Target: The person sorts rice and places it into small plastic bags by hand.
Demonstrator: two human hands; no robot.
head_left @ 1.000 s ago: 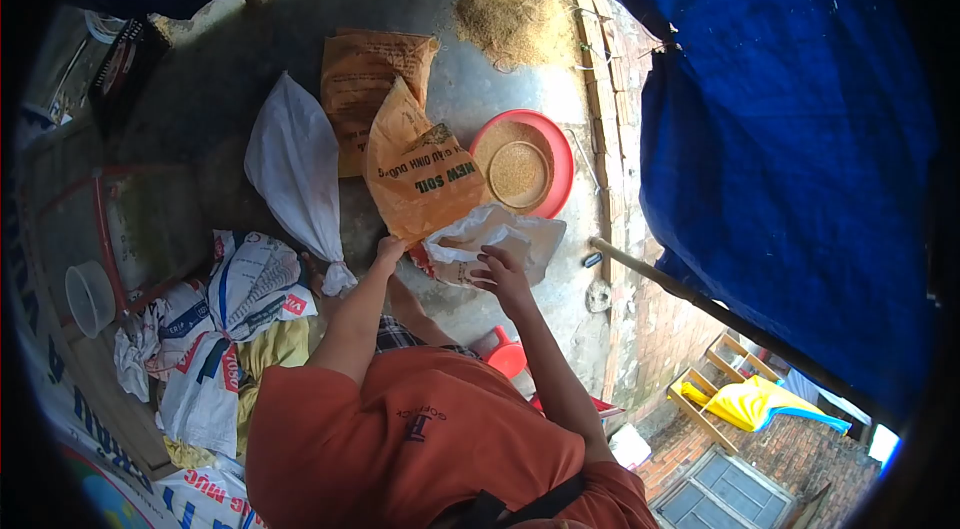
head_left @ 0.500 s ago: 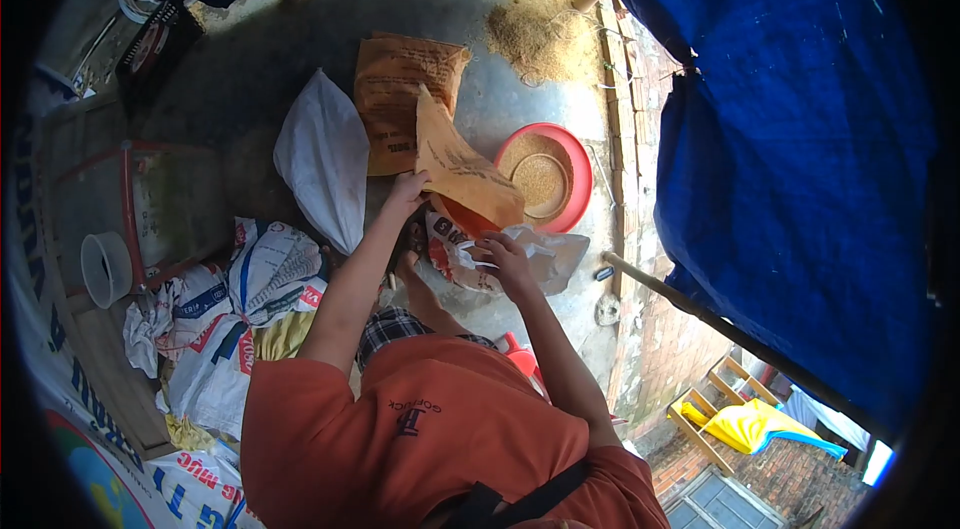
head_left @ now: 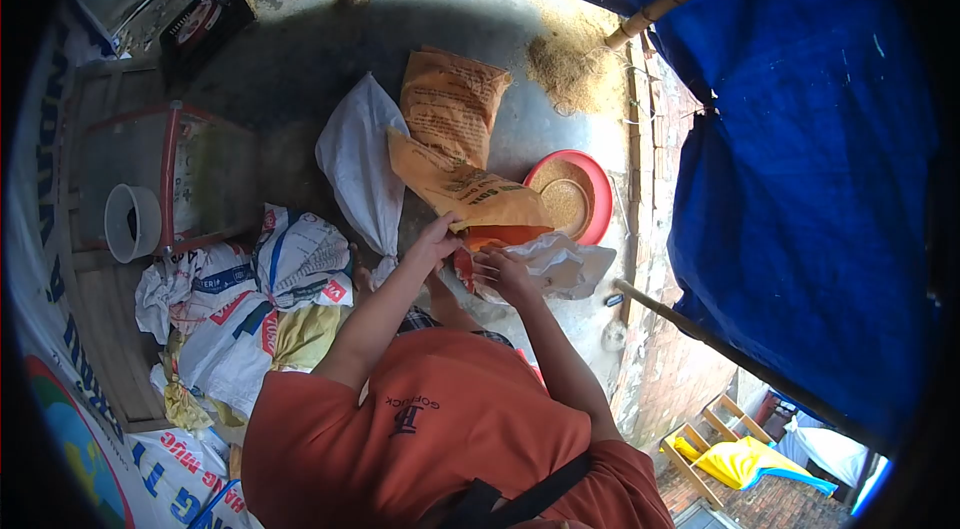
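left hand (head_left: 432,241) gripping orange sack (head_left: 470,194), right hand (head_left: 500,274) clutching white bag (head_left: 560,264), fingertips partly hidden

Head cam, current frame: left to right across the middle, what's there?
White plastic cup → pile of printed sacks → tied white bag → left hand → right hand → red basin of grain → blue tarp.

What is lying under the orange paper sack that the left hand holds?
Under the orange paper sack lies a crumpled white bag, gripped by the right hand. The left hand holds the sack's edge. The white bag's opening and contents are covered.
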